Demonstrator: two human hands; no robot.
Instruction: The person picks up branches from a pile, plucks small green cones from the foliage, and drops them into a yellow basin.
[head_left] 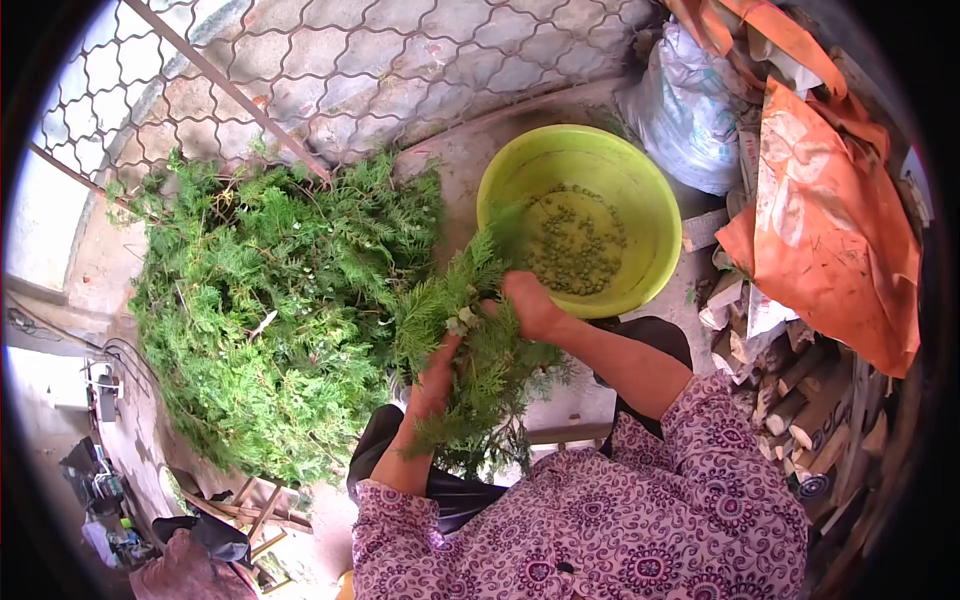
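Observation:
A leafy green branch [485, 375] lies across both hands, in front of the body. My left hand [435, 375] is closed round its stems on the left, partly covered by leaves. My right hand [528, 305] is at the upper part of the branch, fingers bent in among the foliage, beside the basin; what its fingertips pinch is hidden. Small round green cones [575, 245] lie on the bottom of the yellow-green basin [655, 185]. To the left spreads a big heap of cut green branches [270, 300].
A wire mesh fence [350, 60] runs behind the heap. At the right are a white sack [690, 115], an orange sack [820, 230] and stacked firewood [800, 410]. A wooden frame [262, 510] stands at the lower left.

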